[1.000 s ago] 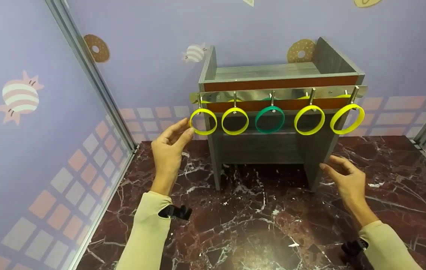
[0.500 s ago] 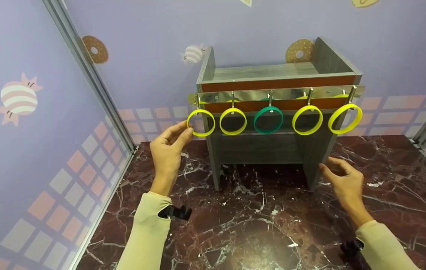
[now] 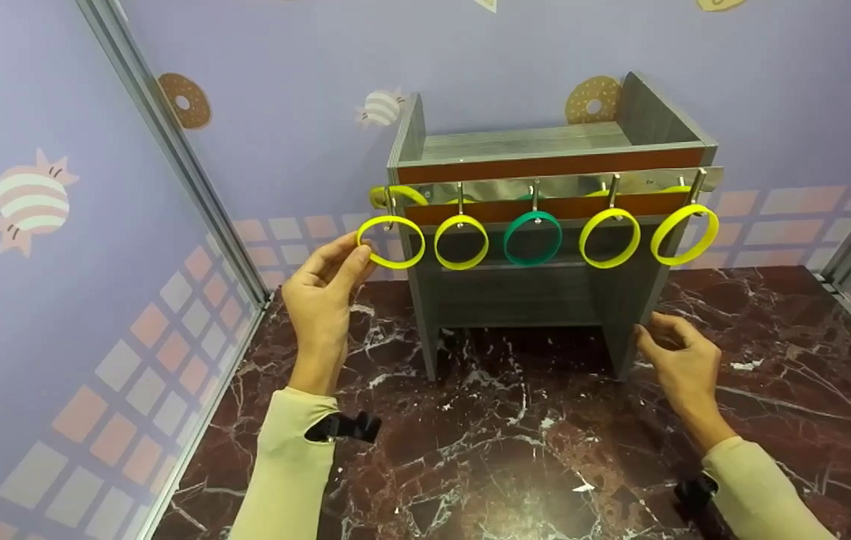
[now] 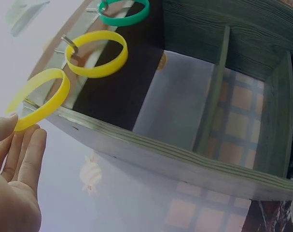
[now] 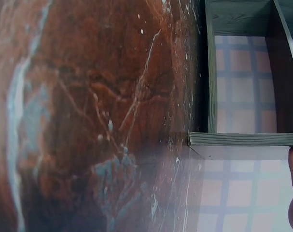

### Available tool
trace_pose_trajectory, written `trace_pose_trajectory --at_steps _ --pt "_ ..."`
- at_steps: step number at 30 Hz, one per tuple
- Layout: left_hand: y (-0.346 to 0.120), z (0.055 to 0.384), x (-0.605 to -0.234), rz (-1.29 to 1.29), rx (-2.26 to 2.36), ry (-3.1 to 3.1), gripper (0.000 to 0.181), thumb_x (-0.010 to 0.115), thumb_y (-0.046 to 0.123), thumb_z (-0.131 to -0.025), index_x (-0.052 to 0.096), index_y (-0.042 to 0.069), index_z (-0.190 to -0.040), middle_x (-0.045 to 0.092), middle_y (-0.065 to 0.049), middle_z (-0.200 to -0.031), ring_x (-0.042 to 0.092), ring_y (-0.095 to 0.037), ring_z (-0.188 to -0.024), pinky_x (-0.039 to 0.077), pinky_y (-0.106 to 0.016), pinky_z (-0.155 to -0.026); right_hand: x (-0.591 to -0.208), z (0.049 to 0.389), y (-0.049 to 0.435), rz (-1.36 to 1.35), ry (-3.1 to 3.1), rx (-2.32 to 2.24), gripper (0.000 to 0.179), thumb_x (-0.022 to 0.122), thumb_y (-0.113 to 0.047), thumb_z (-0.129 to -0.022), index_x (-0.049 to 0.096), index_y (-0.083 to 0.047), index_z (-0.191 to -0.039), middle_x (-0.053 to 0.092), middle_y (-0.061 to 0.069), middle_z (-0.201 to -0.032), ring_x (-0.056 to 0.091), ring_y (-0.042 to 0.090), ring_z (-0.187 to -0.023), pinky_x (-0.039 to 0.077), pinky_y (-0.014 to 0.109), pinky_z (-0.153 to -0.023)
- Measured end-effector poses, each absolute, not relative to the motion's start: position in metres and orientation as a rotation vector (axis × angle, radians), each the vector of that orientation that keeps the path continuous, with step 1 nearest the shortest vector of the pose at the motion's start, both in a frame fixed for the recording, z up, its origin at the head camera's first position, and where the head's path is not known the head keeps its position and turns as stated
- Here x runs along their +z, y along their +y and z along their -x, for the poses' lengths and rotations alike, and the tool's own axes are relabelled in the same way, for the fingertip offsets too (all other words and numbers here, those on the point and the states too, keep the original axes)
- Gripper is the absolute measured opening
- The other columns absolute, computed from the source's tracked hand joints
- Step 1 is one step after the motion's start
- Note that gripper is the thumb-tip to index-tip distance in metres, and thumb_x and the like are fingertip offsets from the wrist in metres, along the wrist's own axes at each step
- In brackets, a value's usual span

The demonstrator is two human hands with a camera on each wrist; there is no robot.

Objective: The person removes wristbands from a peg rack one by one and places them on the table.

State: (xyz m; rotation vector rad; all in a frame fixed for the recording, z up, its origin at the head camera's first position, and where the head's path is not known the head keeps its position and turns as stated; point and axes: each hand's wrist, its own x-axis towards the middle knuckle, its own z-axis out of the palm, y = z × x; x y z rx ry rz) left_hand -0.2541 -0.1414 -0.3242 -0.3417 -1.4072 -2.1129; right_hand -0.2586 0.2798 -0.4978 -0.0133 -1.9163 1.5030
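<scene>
My left hand (image 3: pixel 320 304) pinches the left rim of a yellow wristband (image 3: pixel 393 267) between thumb and fingers. This band hangs at the leftmost hook, and the hook's end shows inside its loop; in the left wrist view the band (image 4: pixel 59 96) is tilted. To its right, a yellow wristband (image 3: pixel 462 268), a green wristband (image 3: pixel 533 263) and two more yellow bands hang from the metal hook rail (image 3: pixel 485 191). My right hand (image 3: pixel 684 367) holds the front edge of the grey wooden shelf's (image 3: pixel 627 330) right side panel, low down. Its fingers are partly hidden.
The shelf stands on a dark red marbled tabletop (image 3: pixel 470 465), near the back wall. Metal-framed wall panels rise at the left (image 3: pixel 163 150) and right. In the right wrist view the panel's outer side (image 5: pixel 243 152) faces a tiled wall print.
My left hand has shifted a little left, drawing the leftmost yellow band left and tilting it wider. The right hand keeps its place at the shelf. The view has drifted slightly.
</scene>
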Motion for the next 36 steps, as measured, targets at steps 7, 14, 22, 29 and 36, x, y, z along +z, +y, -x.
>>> trace_pose_trajectory --at_steps 7,14,22,29,36 --pt "-0.140 0.244 -0.319 0.339 -2.104 -1.390 0.017 0.074 -0.013 -0.092 0.077 -0.009 -0.109 0.076 -0.023 -0.103 0.077 -0.032 -0.096 0.062 -0.042 -0.088 -0.497 0.258 0.277 0.017 -1.921 1.448 0.020 0.083 0.003 -0.088 0.079 0.005 -0.107 0.079 0.001 -0.094 0.072 -0.002 -0.079 0.057 0.012 -0.065" --pt "-0.144 0.232 -0.322 0.316 -2.110 -1.361 0.017 0.075 -0.011 -0.092 0.078 -0.006 -0.108 0.077 -0.022 -0.103 0.077 -0.028 -0.094 0.062 -0.042 -0.088 -0.499 0.259 0.274 0.009 -1.913 1.395 0.020 0.082 0.005 -0.087 0.079 0.005 -0.107 0.077 0.021 -0.097 0.070 -0.003 -0.078 0.055 0.010 -0.066" --pt "-0.152 0.224 -0.341 0.226 -2.141 -1.322 0.018 0.076 -0.012 -0.091 0.078 -0.007 -0.108 0.076 -0.021 -0.104 0.077 -0.027 -0.092 0.061 -0.042 -0.088 -0.500 0.260 0.271 0.023 -1.886 1.381 0.019 0.081 0.007 -0.087 0.078 0.007 -0.105 0.077 0.022 -0.095 0.070 -0.002 -0.077 0.055 0.011 -0.066" --pt "-0.156 0.225 -0.368 0.173 -2.174 -1.302 0.019 0.074 -0.013 -0.092 0.074 -0.014 -0.112 0.075 -0.021 -0.101 0.076 -0.025 -0.091 0.062 -0.040 -0.088 -0.494 0.256 0.263 0.055 -1.877 1.348 0.020 0.077 0.014 -0.085 0.075 0.013 -0.105 0.075 0.027 -0.094 0.066 -0.007 -0.076 0.053 0.008 -0.067" --pt "-0.157 0.226 -0.399 0.067 -2.219 -1.270 0.016 0.073 -0.013 -0.093 0.075 -0.011 -0.109 0.073 -0.020 -0.098 0.076 -0.024 -0.088 0.062 -0.038 -0.086 -0.474 0.242 0.248 0.041 -1.853 1.337 0.018 0.075 0.015 -0.085 0.072 0.017 -0.103 0.073 0.033 -0.095 0.065 -0.010 -0.076 0.051 0.007 -0.068"
